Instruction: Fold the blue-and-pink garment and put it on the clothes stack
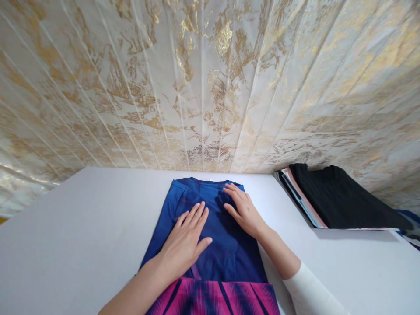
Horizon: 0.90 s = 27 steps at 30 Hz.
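A blue garment (226,258) lies folded flat in the middle of the white bench (88,240), its neckline at the far edge and its near end, a pink band with dark streaks (203,297), running out of view at the bottom. The left hand (188,236) is spread palm down over the garment's middle, fingers straight and thumb out to the side; its grip is wide and holds nothing. The right hand (244,212), its arm in a white sleeve (311,291), is over the upper right part near the neckline, grip also wide and without hold; whether its palm touches the cloth, I cannot tell. Well apart to the right is a stack of folded clothes (305,208) with a black garment (341,199) on top. Behind the bench hangs pleated pale fabric (203,92) with gold patterning.
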Available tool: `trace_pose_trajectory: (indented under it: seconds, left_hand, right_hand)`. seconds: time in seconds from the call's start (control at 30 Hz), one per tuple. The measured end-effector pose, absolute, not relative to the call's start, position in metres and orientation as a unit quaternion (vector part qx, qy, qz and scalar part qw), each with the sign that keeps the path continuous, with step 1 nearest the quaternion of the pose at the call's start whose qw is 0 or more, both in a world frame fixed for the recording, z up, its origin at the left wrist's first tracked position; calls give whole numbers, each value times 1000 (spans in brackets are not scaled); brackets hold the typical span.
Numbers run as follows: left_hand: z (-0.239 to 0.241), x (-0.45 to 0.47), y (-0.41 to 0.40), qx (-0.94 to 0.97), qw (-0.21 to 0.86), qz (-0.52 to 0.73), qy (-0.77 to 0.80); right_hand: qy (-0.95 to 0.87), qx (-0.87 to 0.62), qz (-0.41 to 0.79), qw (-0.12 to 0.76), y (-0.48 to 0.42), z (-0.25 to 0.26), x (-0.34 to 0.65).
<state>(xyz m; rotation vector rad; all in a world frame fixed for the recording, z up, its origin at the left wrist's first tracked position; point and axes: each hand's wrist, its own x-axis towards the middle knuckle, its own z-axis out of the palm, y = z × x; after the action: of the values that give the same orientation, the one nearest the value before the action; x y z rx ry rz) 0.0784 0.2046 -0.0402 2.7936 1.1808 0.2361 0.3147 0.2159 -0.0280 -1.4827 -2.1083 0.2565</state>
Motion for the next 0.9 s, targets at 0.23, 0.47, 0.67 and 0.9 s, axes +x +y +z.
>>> trace_pose_trajectory:
  seconds: [0.23, 0.47, 0.67, 0.9]
  left_hand:
    - [-53, 50, 212, 912, 12, 98, 398]
    - [-56, 49, 211, 909, -5, 105, 403]
    - [-59, 46, 213, 910, -3, 111, 400]
    - [-32, 39, 221, 877, 11, 128, 464]
  right_hand:
    - [-842, -376, 297, 248, 152, -5, 304]
    - [-846, -394, 298, 201, 143, -18, 309]
    - [-852, -403, 281, 181, 142, -8, 311]
    - [-849, -420, 257, 191, 145, -1, 311]
